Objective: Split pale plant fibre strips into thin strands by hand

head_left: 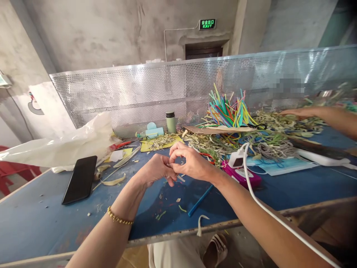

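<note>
My left hand [158,169] and my right hand [191,160] meet over the blue table, fingertips touching. The right thumb and forefinger bend into a ring, pinching at the left hand's fingers. Curled fingers on the left hand hide whatever lies between them, too small to make out. Below the hands, a blue stick [200,201] rests on the table among leaf scraps. A pale curled strip [201,223] hangs at the front edge. Close behind the hands, dried plant strips [160,141] are spread on a yellow sheet [145,146].
A black phone [80,180] and plastic bag [78,143] lie left. A green bottle [170,123] and bunch of coloured stems [230,109] stand behind. Right are a magenta box [247,176], white cable [256,201] and another person's hand [299,112]. A perforated metal screen [134,96] bounds the table.
</note>
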`<state>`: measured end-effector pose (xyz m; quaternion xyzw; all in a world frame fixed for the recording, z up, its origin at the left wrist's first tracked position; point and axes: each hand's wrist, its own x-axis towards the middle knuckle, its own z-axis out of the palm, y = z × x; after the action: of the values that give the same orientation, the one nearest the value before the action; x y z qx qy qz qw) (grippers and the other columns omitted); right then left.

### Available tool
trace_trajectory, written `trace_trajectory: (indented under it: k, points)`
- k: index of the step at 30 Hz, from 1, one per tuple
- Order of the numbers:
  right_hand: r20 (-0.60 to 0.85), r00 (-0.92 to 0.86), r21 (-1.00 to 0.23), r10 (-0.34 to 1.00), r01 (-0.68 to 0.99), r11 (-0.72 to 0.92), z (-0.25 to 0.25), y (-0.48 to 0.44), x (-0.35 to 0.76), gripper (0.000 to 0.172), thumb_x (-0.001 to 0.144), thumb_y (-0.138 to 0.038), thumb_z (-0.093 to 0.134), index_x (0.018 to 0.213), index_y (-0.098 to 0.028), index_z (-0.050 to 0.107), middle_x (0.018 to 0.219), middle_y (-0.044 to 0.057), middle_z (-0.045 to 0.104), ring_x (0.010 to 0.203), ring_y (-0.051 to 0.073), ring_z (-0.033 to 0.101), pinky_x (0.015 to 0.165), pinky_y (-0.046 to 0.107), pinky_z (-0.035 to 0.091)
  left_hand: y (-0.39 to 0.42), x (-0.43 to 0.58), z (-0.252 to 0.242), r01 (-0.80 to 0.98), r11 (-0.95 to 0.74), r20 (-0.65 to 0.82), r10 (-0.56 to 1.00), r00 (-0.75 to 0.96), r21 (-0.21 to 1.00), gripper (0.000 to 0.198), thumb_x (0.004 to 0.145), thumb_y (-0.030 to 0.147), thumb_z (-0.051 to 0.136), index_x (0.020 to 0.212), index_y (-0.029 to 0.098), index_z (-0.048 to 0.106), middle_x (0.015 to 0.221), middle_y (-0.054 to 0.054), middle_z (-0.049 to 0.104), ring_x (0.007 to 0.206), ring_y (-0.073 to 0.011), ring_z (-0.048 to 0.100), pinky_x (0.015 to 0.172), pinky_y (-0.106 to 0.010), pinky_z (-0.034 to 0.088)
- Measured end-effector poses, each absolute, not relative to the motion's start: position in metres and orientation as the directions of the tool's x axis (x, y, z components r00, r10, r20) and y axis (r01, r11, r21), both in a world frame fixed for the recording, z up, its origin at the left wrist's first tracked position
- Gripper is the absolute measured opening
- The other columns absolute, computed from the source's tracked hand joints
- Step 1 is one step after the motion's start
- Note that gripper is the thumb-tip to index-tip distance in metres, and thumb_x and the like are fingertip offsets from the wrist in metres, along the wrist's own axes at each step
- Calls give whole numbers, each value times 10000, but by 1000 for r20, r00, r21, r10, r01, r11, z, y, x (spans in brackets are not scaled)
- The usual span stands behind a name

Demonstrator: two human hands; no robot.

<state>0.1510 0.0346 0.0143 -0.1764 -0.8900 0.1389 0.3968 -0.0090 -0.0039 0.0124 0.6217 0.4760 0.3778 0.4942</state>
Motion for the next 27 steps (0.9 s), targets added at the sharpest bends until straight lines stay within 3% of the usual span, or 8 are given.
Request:
trace_trajectory:
  k: [5, 13, 17, 20, 23, 27]
  points:
    - [691, -563, -431, 454, 184, 883, 11, 35, 146, 112, 744, -62, 642, 691, -160, 629, 942, 29, 547, 922, 138, 561, 866, 283, 420, -4, -10, 12, 197, -53, -8, 955, 296, 979, 90, 591, 100, 740, 575, 86, 653, 543, -33, 658, 428, -133, 610, 467, -233, 479]
    - [651, -561, -515, 512, 170, 841, 12, 43, 151, 102, 808, -209, 669, 718, -168, 692, 921, 35, 596, 890, 148, 587, 819, 297, 442, -2, -16, 11, -28, -2, 14, 903, 429, 1000, 265, 614, 283, 845, 697, 68, 715, 652, -95, 715, 555, -183, 677, 654, -333, 548]
    - [564, -621, -636, 543, 92, 766, 14, 46, 156, 222, 877, -330, 609, 783, -170, 732, 965, 61, 654, 912, 165, 613, 795, 298, 458, -3, -15, 13, -32, 6, 8, 906, 424, 999, 253, 658, 271, 822, 757, 61, 723, 673, -104, 722, 569, -187, 683, 664, -336, 542]
    - [560, -543, -714, 625, 66, 697, 20, 45, 161, 299, 924, -385, 533, 916, -165, 736, 1004, 73, 678, 893, 159, 622, 781, 293, 462, -4, -15, 15, -37, -8, 21, 928, 372, 999, 226, 689, 267, 799, 756, 68, 714, 672, -96, 720, 565, -176, 679, 658, -319, 534]
    - [494, -456, -783, 740, 136, 607, 24, 46, 167, 357, 904, -443, 544, 896, -137, 727, 840, 67, 694, 750, 153, 610, 679, 283, 453, -3, -15, 17, -58, -35, 51, 948, 315, 998, 211, 705, 267, 785, 747, 76, 707, 678, -88, 721, 568, -159, 673, 660, -304, 528]
    - [411, -573, -819, 709, 110, 564, 23, 48, 169, 318, 818, -441, 651, 803, -129, 711, 718, 32, 656, 655, 125, 566, 627, 261, 422, -1, -16, 16, -113, -88, 116, 952, 283, 990, 206, 701, 257, 784, 749, 73, 704, 657, -72, 710, 559, -149, 659, 656, -299, 524]
